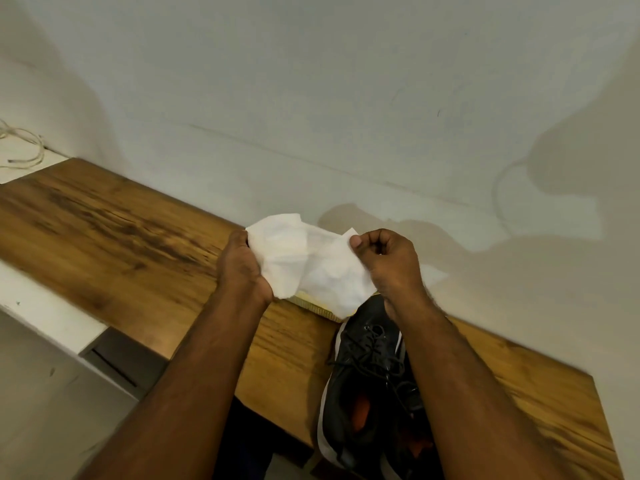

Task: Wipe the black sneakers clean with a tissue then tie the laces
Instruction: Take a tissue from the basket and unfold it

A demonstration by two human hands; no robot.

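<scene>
The tissue (308, 263) hangs stretched between our two hands above the wooden tabletop (121, 237): our left hand (242, 268) has its grip clenched on one edge, our right hand (388, 261) pinches the other. The black sneakers (367, 382) sit on the tabletop beneath our right forearm, laces loose.

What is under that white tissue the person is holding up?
Under the tissue, held by the left hand and right hand, a yellowish pack edge peeks out on the wooden bench. The rest of it is covered.
</scene>
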